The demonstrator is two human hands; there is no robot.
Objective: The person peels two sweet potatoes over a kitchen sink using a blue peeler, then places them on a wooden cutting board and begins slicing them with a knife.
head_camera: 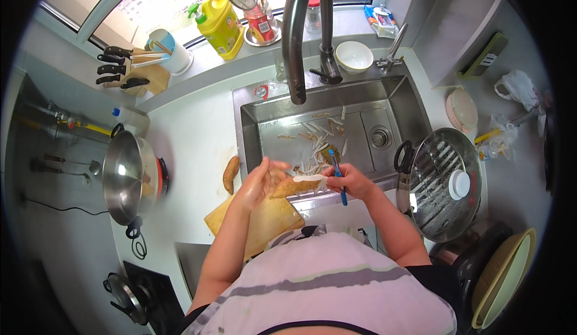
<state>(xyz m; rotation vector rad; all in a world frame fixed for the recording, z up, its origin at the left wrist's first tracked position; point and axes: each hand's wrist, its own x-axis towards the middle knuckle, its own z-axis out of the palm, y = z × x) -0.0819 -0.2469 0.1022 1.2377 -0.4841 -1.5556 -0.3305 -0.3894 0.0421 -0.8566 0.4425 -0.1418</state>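
Note:
A partly peeled sweet potato [295,188], with a pale stripe along its top, spans between my hands over the near rim of the sink [315,201]. My right hand [354,181] grips its right end together with a blue peeler [337,172] that stands roughly upright. My left hand [263,182] is beside the other end with its fingers apart; whether it touches the sweet potato is hard to tell. Strips of peel [318,145] lie in the steel sink basin. An unpeeled sweet potato [231,174] rests on the counter, left of the sink. Below my left hand is a wooden cutting board [261,227].
A grey faucet [297,42] arches over the sink, with a white bowl [354,57] behind. A steel pot [124,177] stands left, and a glass-lidded pan [444,186] right. A knife block [151,76] and yellow detergent jug [221,28] line the window side.

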